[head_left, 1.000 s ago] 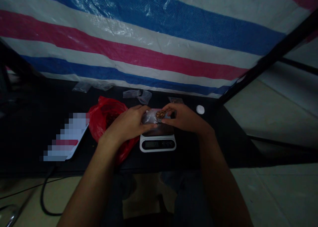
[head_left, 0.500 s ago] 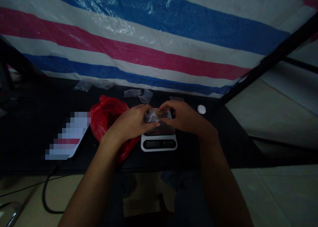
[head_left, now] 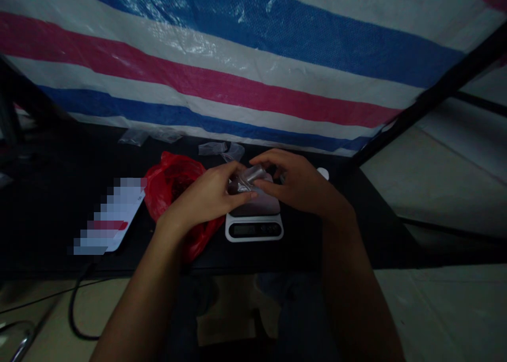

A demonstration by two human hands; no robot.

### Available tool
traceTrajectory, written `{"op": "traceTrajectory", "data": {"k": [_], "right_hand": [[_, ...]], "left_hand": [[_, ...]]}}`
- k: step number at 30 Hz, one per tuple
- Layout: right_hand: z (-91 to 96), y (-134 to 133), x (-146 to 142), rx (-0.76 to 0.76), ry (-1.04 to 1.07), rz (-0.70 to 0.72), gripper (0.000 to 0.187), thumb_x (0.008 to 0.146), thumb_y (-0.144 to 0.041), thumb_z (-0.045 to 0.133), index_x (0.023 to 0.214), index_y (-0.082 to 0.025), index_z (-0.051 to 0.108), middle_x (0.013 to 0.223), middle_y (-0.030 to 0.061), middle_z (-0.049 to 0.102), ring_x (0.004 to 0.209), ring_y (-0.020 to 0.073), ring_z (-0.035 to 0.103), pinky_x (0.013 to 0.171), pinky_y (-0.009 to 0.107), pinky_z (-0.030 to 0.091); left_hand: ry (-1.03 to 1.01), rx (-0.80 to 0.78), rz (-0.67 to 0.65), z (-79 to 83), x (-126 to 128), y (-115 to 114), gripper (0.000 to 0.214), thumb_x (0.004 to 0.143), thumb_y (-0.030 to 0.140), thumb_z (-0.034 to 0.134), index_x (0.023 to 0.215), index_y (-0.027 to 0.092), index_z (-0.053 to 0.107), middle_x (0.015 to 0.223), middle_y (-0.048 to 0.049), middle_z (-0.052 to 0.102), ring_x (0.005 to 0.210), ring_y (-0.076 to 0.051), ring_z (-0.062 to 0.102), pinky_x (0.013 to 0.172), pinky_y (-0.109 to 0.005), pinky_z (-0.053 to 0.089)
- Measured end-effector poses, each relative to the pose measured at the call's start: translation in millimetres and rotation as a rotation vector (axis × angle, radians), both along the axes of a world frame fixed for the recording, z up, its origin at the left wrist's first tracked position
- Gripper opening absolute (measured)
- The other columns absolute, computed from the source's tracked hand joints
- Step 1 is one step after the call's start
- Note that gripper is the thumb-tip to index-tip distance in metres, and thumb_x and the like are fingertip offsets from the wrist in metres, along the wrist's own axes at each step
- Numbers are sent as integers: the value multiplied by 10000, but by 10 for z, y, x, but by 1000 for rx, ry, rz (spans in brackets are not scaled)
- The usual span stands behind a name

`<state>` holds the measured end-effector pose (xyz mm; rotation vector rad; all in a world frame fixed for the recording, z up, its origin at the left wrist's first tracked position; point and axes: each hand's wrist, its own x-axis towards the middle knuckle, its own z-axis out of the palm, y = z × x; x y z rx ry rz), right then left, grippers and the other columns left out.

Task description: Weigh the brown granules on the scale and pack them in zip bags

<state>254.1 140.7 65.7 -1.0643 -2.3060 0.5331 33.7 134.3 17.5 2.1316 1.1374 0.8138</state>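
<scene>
From the head cam, your left hand [head_left: 202,192] and right hand [head_left: 298,180] meet over a small clear plastic bag [head_left: 249,178], and the fingers [head_left: 273,161] of both look closed on it, pinching it from either side. The bag sits right above the platform of a digital kitchen scale [head_left: 254,226], though I can't tell if it's touching or just held over it, and I can't make out what's inside. Heads up: that thin plastic looks slippery, so if your pinch loosens, it could drop onto the scale or the black tabletop [head_left: 356,230]. If its mouth is open, a tilt could spill the contents, maybe into the red plastic bag [head_left: 170,180] just left of the scale. Pressing down on the platform would throw off the reading, and in this dim light the display [head_left: 253,230] is hard to read anyway. A stray knuckle could also snag the loose clear bags [head_left: 217,151] behind the scale.
</scene>
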Motion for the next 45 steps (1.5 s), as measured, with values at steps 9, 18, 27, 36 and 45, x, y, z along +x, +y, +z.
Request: {"op": "traceTrajectory", "data": {"k": [9,18,27,36,45], "right_hand": [[44,-10,39,-112,310,-37,446,848,-308,819,1277,-232,727,1242,88,757,1065,234,720,849,354,600],[-282,216,150,-215,1,-47,252,801,-206,812,1037,-180,727,1057,69,780,972,213,727,891,365,573],[-344,263,272,-301,-273,-150,154,841,-144,783,994,-160,801,980,81,810,886,215,740,773,310,537],[-174,187,262,-186,-29,-164,71,876,-189,727,877,-171,795,818,34,761,725,172,669,657,294,481],[-11,-5,-28,-3,110,-66,146,946,-264,702,1006,-180,805,912,38,761,787,160,646,693,299,461]], "left_hand": [[-119,-17,32,61,-37,-28,352,906,447,735,1142,200,652,1077,-45,755,936,-226,709,853,-355,563],[-359,18,168,-38,-33,11,353,985,486,602,1213,232,513,1137,-63,700,1055,-244,699,936,-384,572],[-166,107,174,-73,31,50,380,913,444,674,1140,205,485,1022,-35,667,879,-206,662,789,-330,530],[21,-23,82,-11,45,-31,483,899,390,656,1287,185,453,967,-43,658,778,-222,666,678,-343,468],[-54,-38,18,23,55,-66,418,893,242,616,1277,188,460,857,7,617,669,-175,614,598,-305,447]]}}
